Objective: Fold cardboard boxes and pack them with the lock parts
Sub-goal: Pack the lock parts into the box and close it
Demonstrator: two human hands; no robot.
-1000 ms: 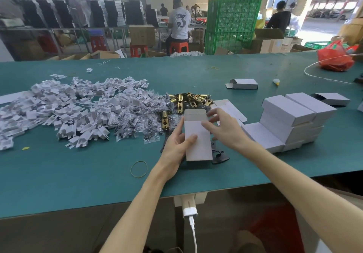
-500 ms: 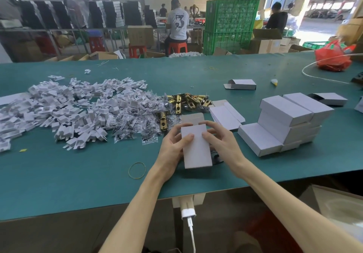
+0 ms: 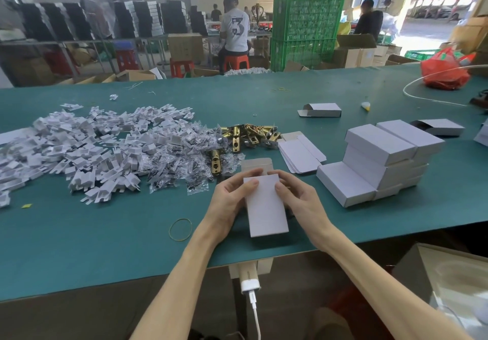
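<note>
Holding a white cardboard box [image 3: 266, 209] at lower centre of the frame, I have both grips closed on it: my left grip [image 3: 231, 198] clasps its left edge and my right grip [image 3: 299, 203] its right, thumbs on top. The box's far flap stands open over the green bench [image 3: 105, 247]. Brass lock parts [image 3: 245, 133] lie just beyond; finished boxes [image 3: 383, 154] are stacked at centre right.

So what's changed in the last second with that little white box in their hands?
The white box has come nearer the table edge. The right hand, earlier laid across its far end, now grips its right side, thumb on top; the left hand keeps hold of the left side. The far flap stays open; stacked boxes, brass parts and rubber band unmoved.
</note>
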